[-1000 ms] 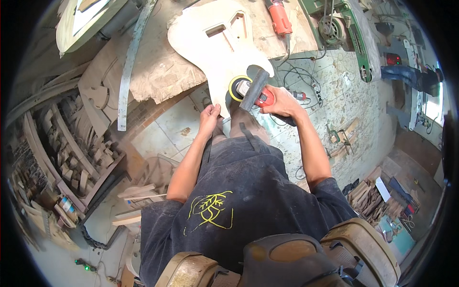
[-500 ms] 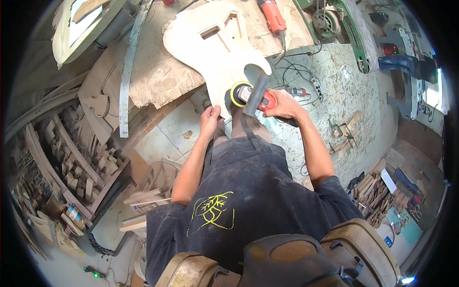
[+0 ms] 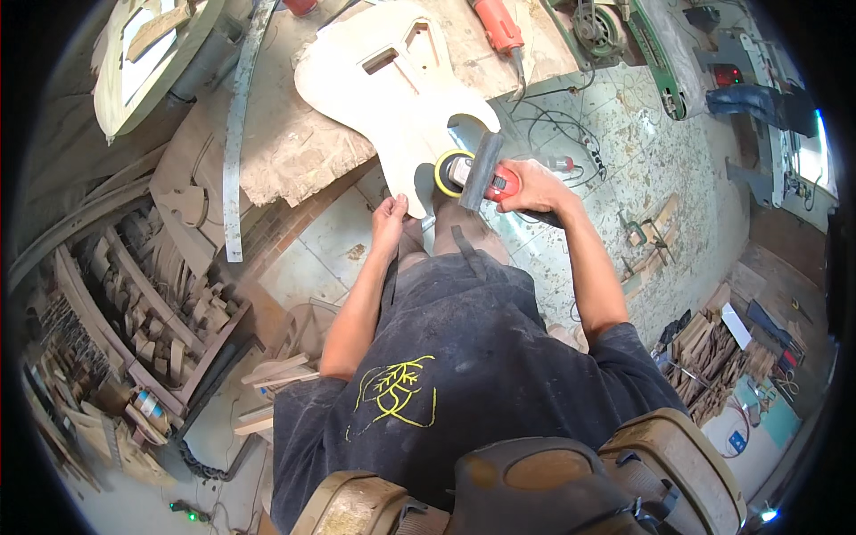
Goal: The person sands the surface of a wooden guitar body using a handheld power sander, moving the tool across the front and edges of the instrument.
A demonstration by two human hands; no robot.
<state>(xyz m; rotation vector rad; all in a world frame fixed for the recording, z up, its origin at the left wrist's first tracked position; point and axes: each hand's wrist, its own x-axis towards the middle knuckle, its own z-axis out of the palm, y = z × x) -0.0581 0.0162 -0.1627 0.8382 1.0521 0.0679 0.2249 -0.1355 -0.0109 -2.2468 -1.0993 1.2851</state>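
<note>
A pale wooden guitar body (image 3: 392, 98) with routed cavities lies on the workbench, and its near end juts over the bench edge. My left hand (image 3: 390, 218) pinches the tip of that end between thumb and fingers. Closed around the red body of a power sander (image 3: 505, 181) is my right hand (image 3: 535, 187). The sander's round yellow-edged pad (image 3: 443, 173) stands on edge at the right side of the overhanging wood. Whether it touches the wood, I cannot tell. A grey bar-shaped part (image 3: 482, 169) crosses the sander in front of my fingers.
The workbench (image 3: 294, 160) has a ragged near edge. On it lie a long metal straightedge (image 3: 236, 143) and an orange-red power tool (image 3: 499, 27). Cables (image 3: 562, 134) trail on the floor at right. A bin of wood offcuts (image 3: 169, 330) stands at left, and a green machine (image 3: 660, 62) at far right.
The sander has shifted slightly right relative to the guitar body. My left hand keeps its hold on the end. The whole view has moved a little.
</note>
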